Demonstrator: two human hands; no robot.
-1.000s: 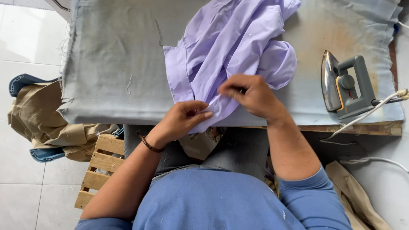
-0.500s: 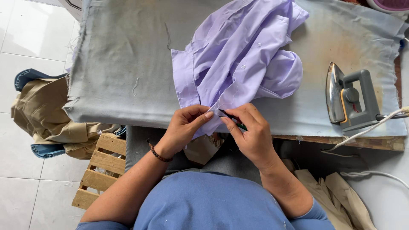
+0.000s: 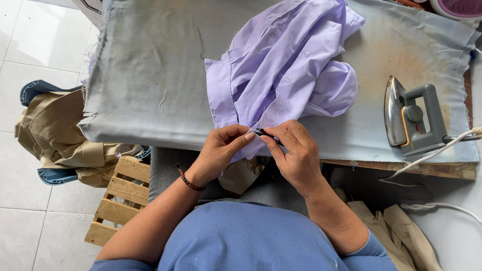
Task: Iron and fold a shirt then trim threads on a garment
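A crumpled lilac shirt point(image 3: 286, 70) with small buttons lies on the grey cloth-covered board point(image 3: 150, 80), its lower edge hanging over the near side. My left hand point(image 3: 221, 150) pinches that lower edge at the board's front. My right hand point(image 3: 296, 153) is beside it, fingers closed on a small dark tool point(image 3: 265, 133) whose tip meets the fabric between both hands. A thin pale thread runs up from the fabric there. A beaded bracelet circles my left wrist.
A grey iron point(image 3: 411, 120) rests on its side at the board's right, its cord point(image 3: 437, 150) trailing off the edge. Tan garments point(image 3: 55, 135) fill a blue bin at left, beside a wooden pallet point(image 3: 120, 195). More tan cloth point(image 3: 401, 226) lies lower right.
My right hand has dropped from on top of the shirt to the board's front edge, now holding the small dark tool. Both hands have closed in on the shirt's lower edge.
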